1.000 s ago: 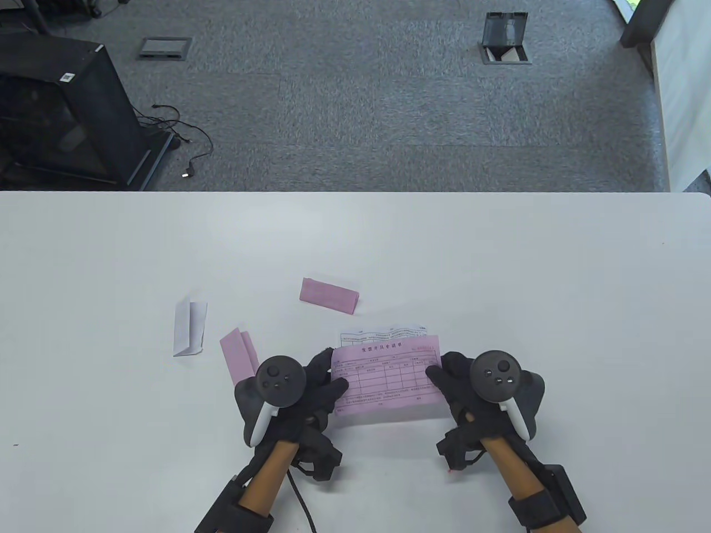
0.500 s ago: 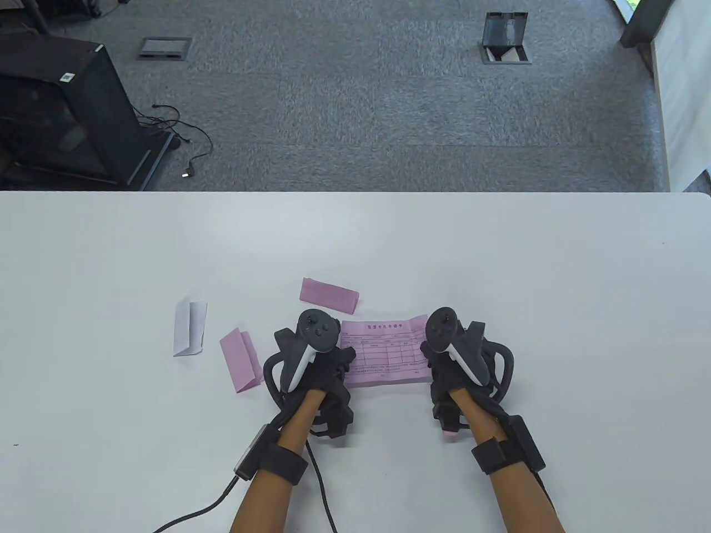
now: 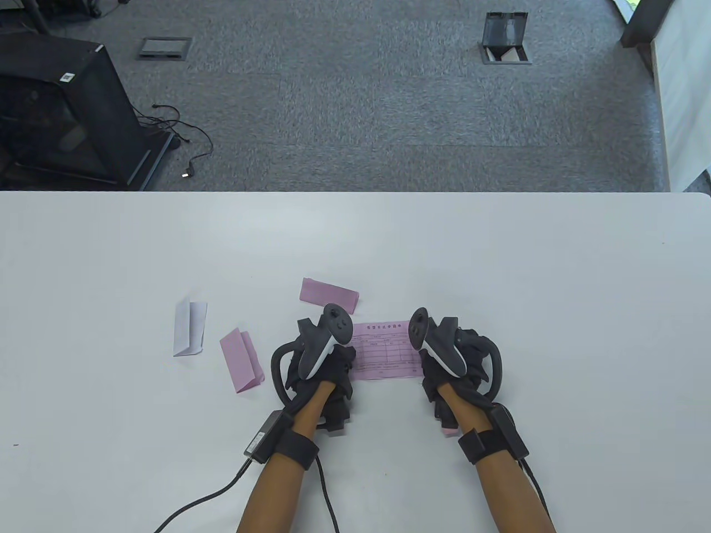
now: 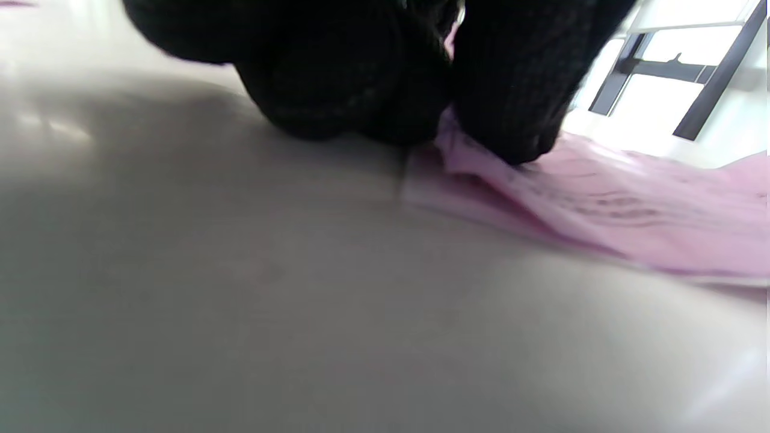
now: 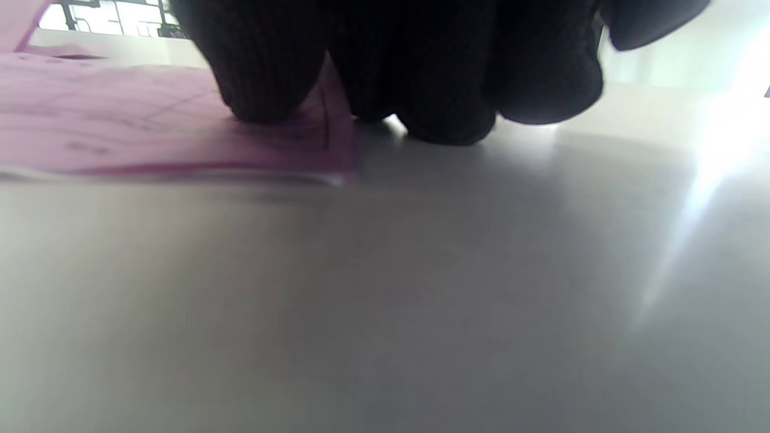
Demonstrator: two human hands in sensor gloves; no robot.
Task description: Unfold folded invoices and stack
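- Nearest me, the gloved left hand [image 3: 322,372] and gloved right hand [image 3: 452,363] pinch the short ends of the unfolded pink printed invoice [image 3: 386,351], thumbs on top, down on the white table [image 3: 500,266].
- Left of them lie a folded pink slip [image 3: 241,361] and a folded white slip [image 3: 189,327].
- Just behind sits another folded pink slip [image 3: 329,296]; beyond it, bare tabletop runs to the far edge.
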